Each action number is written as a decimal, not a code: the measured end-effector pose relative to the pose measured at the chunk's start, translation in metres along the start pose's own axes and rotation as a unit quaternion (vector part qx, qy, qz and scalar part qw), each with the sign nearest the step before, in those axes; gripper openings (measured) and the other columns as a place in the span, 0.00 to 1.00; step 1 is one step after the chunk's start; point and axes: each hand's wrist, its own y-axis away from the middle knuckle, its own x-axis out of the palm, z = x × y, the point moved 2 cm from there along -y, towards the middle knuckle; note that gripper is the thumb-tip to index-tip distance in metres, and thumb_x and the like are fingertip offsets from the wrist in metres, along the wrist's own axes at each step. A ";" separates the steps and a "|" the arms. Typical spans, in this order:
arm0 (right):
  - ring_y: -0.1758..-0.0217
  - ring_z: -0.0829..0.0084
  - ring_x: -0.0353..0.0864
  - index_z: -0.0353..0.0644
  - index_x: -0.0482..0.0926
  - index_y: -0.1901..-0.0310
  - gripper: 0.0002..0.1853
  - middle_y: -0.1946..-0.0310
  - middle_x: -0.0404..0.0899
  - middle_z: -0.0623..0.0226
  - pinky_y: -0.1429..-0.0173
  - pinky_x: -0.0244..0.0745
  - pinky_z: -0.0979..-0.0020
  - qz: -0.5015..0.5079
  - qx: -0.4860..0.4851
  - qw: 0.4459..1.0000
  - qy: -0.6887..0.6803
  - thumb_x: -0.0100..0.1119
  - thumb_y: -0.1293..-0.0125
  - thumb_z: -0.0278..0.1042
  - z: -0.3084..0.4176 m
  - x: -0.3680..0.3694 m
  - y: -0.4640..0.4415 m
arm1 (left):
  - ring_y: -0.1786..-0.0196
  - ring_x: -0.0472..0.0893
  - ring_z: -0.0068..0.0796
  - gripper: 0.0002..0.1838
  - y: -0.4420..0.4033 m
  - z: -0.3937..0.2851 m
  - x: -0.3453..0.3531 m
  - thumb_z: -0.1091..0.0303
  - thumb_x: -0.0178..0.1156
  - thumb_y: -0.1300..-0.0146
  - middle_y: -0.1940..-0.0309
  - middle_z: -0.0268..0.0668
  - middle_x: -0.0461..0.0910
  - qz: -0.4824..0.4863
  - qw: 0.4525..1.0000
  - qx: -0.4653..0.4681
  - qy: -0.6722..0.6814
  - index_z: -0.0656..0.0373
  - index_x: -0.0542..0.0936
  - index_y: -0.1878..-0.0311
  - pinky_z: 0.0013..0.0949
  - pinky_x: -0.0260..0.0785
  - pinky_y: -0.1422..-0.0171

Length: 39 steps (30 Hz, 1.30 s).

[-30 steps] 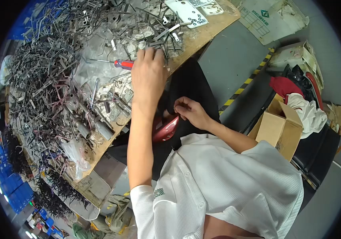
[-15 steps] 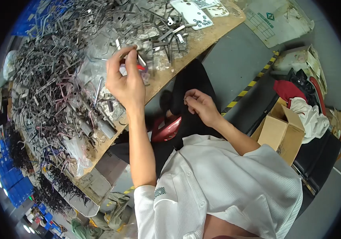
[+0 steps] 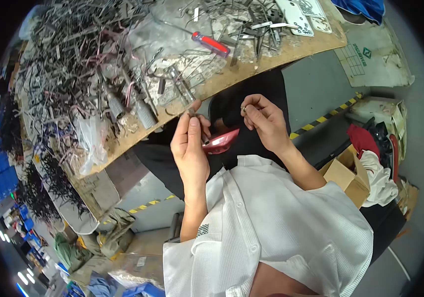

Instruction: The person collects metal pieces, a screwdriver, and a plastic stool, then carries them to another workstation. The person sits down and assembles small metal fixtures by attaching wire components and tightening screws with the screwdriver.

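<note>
My left hand (image 3: 191,148) is closed in a pinch just off the front edge of the workbench. Between its thumb and fingers is a small, narrow metal piece (image 3: 191,113), mostly covered by the fingers. To its right, above my lap, my right hand (image 3: 267,121) pinches a tiny metallic bit (image 3: 243,108), too small to name. The two hands are apart. A screwdriver (image 3: 211,44) with a red and purple handle lies on the bench beyond them. Under my hands shows a shiny red object (image 3: 222,141), partly hidden.
Heaps of thin metal parts (image 3: 83,54) cover the workbench (image 3: 222,76). White trays (image 3: 296,19) with small rings and hardware stand at its far right. A clear plastic bag (image 3: 92,143) hangs over the front edge. To my right are a cardboard box (image 3: 345,175) and cloths.
My left hand has come back from over the bench towards my body, holding a small metal piece. The screwdriver is now uncovered. My right hand stays pinched, and the view has shifted.
</note>
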 end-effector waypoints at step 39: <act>0.62 0.85 0.81 0.33 0.79 0.55 0.08 0.61 0.81 0.70 0.60 0.78 0.81 0.070 -0.017 0.986 0.151 0.63 0.27 0.30 -0.036 0.037 0.010 | 0.60 0.75 0.34 0.10 0.031 0.021 -0.022 0.81 0.68 0.42 0.72 0.36 0.82 -0.059 0.870 0.206 -0.444 0.63 0.88 0.57 0.32 0.71 0.53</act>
